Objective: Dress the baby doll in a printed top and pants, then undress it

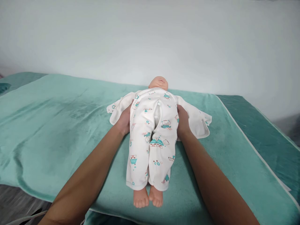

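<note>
A baby doll point(158, 82) lies on its back in the middle of a teal blanket point(58, 125), head away from me, bare feet toward me. It wears white printed pants point(150, 147), and an open white printed top point(199, 120) is spread under its trunk. My left hand point(124, 120) presses against the doll's left-hand side at the waist of the pants. My right hand point(182, 120) holds the opposite side. Both hands curl round the doll's trunk, with fingertips hidden behind the cloth.
The teal blanket covers a bed that runs along a pale wall point(150, 37). A darker teal sheet point(269, 131) shows at the right. The bed's near edge point(35, 193) drops to a grey floor at lower left.
</note>
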Demonstrator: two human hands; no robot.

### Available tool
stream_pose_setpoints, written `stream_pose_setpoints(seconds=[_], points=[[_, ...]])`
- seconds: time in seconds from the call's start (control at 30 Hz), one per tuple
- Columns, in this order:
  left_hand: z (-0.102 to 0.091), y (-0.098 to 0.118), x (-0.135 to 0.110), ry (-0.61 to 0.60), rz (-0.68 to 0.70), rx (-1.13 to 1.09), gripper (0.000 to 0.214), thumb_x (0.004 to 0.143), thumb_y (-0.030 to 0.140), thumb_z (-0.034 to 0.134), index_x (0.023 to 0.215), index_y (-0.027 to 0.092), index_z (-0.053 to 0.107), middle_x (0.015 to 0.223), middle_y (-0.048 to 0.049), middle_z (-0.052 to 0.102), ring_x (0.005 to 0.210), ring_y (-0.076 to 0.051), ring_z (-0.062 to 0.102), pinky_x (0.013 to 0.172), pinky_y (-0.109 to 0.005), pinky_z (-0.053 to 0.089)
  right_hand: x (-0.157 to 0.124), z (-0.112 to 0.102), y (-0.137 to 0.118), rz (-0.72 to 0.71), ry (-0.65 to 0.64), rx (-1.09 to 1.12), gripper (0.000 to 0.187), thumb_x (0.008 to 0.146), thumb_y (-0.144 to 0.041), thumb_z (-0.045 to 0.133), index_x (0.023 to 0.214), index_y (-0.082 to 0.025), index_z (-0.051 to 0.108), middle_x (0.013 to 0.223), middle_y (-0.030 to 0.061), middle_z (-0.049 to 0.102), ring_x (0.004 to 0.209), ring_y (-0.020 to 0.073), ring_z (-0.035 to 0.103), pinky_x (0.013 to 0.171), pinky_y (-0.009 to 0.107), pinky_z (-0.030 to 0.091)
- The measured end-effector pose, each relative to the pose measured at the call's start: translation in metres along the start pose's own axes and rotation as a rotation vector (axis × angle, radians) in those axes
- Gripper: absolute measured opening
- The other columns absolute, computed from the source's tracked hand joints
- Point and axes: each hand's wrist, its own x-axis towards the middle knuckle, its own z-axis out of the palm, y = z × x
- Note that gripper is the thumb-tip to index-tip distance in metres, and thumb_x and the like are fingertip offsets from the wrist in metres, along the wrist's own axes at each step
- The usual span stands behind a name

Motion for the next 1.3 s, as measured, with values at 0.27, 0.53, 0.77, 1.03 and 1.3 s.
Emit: stream_pose_setpoints(seconds=[0.27,0.53,0.77,1.03,1.3], points=[[-0.005,-0.003,0.011,-0.067,-0.064,-0.066,0.038,0.088,0.052,0.065,0.112,0.023,0.073,0.099,-0.0073,0.078,0.113,-0.032,0.068,0.106,-0.046,0.053,-0.004,0.005,-0.004,-0.009,-0.067,0.116,0.041,0.072,-0.044,0.068,0.107,-0.023,0.069,0.115,0.0065,0.073,0.11,0.0273,0.061,0.099,0.041,0.048],[-0.003,-0.002,0.011,-0.032,-0.014,0.063,0.044,0.087,0.055,0.065,0.117,0.024,0.071,0.105,-0.0054,0.078,0.119,-0.029,0.066,0.108,-0.043,0.052,-0.005,0.01,-0.007,0.136,-0.205,0.46,0.046,0.067,-0.041,0.079,0.109,-0.024,0.071,0.103,0.0053,0.078,0.107,0.0294,0.068,0.092,0.044,0.056],[-0.001,-0.003,0.009,-0.045,-0.032,0.171,0.055,0.091,0.065,0.053,0.12,0.022,0.069,0.109,-0.0094,0.077,0.122,-0.031,0.063,0.111,-0.047,0.048,-0.001,0.01,-0.008,0.189,-0.29,0.5,0.044,0.065,-0.042,0.081,0.105,-0.025,0.072,0.104,0.0045,0.079,0.107,0.0299,0.07,0.092,0.045,0.059],[0.001,0.0,0.005,-0.033,0.056,0.255,0.046,0.09,0.058,0.058,0.116,0.022,0.07,0.103,-0.0076,0.077,0.113,-0.029,0.066,0.102,-0.045,0.052,-0.006,0.005,-0.009,0.06,-0.194,0.28,0.039,0.07,-0.038,0.075,0.105,-0.02,0.074,0.104,0.0061,0.079,0.102,0.0283,0.07,0.092,0.044,0.056],[-0.015,0.001,0.007,0.257,0.252,0.631,0.04,0.08,0.047,0.065,0.106,0.018,0.075,0.102,-0.0084,0.077,0.094,-0.027,0.068,0.083,-0.039,0.055,-0.004,-0.004,0.002,-0.035,0.073,0.033,0.036,0.078,-0.029,0.06,0.107,-0.019,0.078,0.105,0.0058,0.08,0.105,0.0275,0.072,0.098,0.045,0.054]])
